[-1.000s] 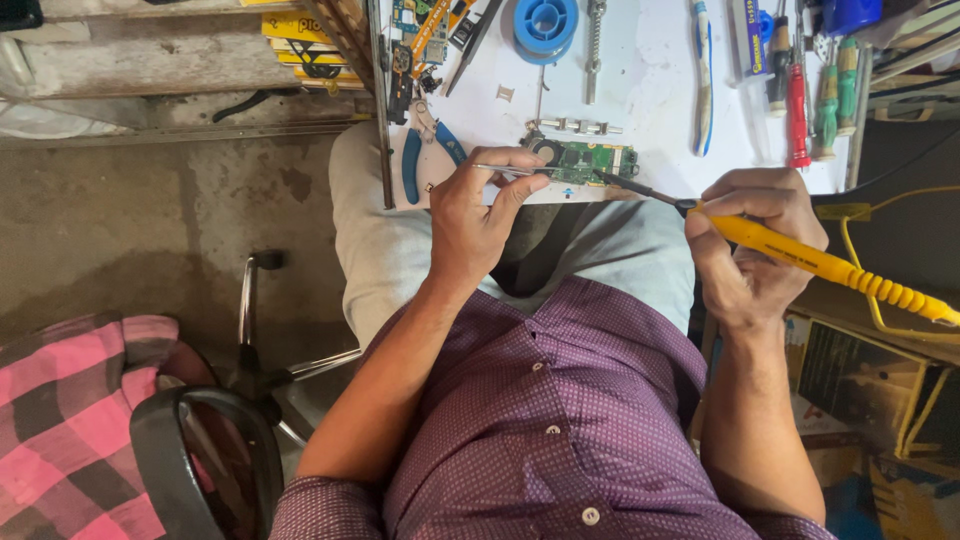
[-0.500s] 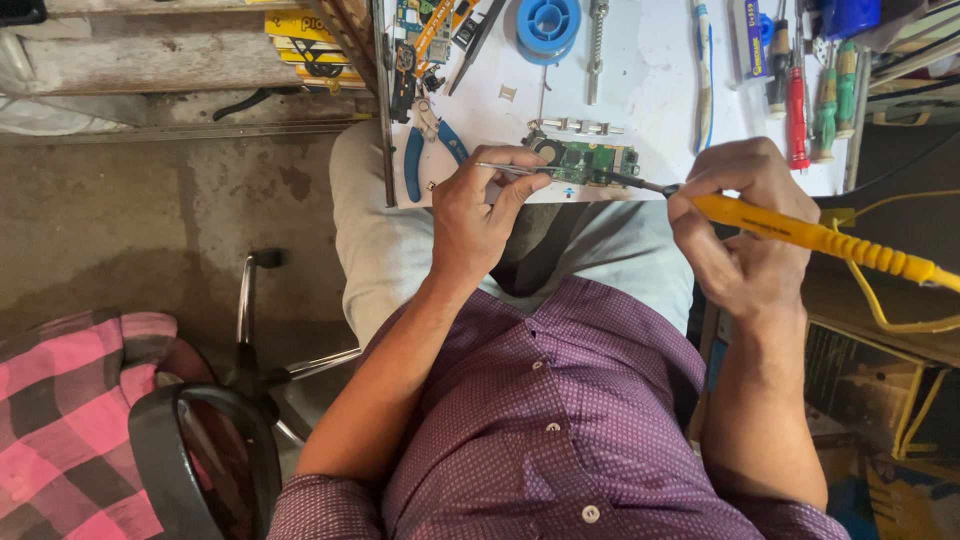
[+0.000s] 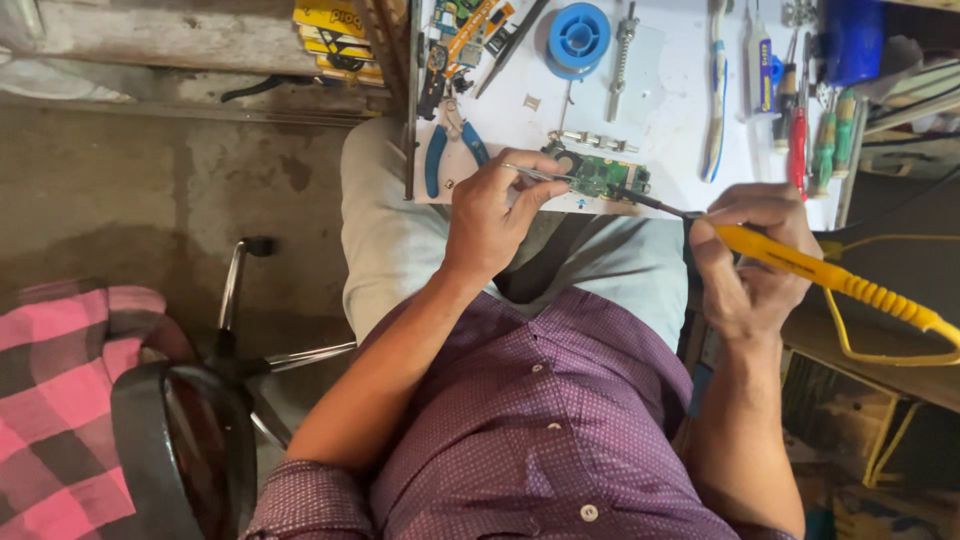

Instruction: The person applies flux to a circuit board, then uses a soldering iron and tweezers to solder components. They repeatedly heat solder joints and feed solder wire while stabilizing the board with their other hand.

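While the head view looks straight down, the green circuit board (image 3: 603,178) serves as the landmark; it lies at the near edge of the white work surface (image 3: 670,105).

Containers: a dark blue cup-shaped container (image 3: 852,40) stands far right of the board at the top edge of the frame; its contents cannot be seen. A blue solder reel (image 3: 579,36) lies beyond the board, holding coiled wire around its hub.

Left hand (image 3: 492,215): positioned just left of the board, fingers closed in a pinch around metal tweezers (image 3: 537,173). The tweezer tips reach the left end of the board. Thumb and forefinger are pressed together on the tweezer arms; the remaining fingers are curled.

Right hand (image 3: 752,262): positioned right of and nearer than the board, clenched around the yellow soldering iron (image 3: 830,277). The fingers wrap the front of the handle. The dark tip extends leftward and meets the right end of the board. A yellow cord (image 3: 880,355) loops from the rear of the handle, well right of the board.

Other items: blue-handled pliers (image 3: 450,150) lie left of the board. A toothbrush (image 3: 715,110) lies beyond and right of the board. Red and green screwdrivers (image 3: 812,140) lie farther right. A pink checked cloth (image 3: 60,400) lies far left of the board, at floor level, beside a chair frame (image 3: 235,300).
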